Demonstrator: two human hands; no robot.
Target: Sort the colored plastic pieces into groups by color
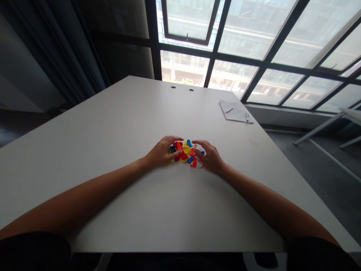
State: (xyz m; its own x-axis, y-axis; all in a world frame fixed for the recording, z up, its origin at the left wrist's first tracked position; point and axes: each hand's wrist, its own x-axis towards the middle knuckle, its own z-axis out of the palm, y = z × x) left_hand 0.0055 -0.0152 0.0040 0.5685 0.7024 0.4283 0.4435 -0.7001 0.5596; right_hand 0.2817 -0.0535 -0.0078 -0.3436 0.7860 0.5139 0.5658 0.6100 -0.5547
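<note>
A small heap of plastic toy bricks (185, 150) in red, yellow, blue, orange, green and white lies on the white table (135, 120). My left hand (163, 151) curves around the heap's left side, thumb and fingers apart. From the right, my right hand (209, 155) cups the other side, its thumb reaching over some orange and white pieces. Both hands touch or nearly touch the outer bricks. Neither has a piece plainly gripped between its fingers. Part of the heap is hidden behind the fingers and thumbs.
Sheets of paper (236, 111) with two pens, one being a white pen (229, 110), lie at the table's right edge. Two round cable holes (173, 87) sit near the far edge. Beyond are large windows (239, 30), a dark curtain (56, 49) and another table's metal legs (318, 130).
</note>
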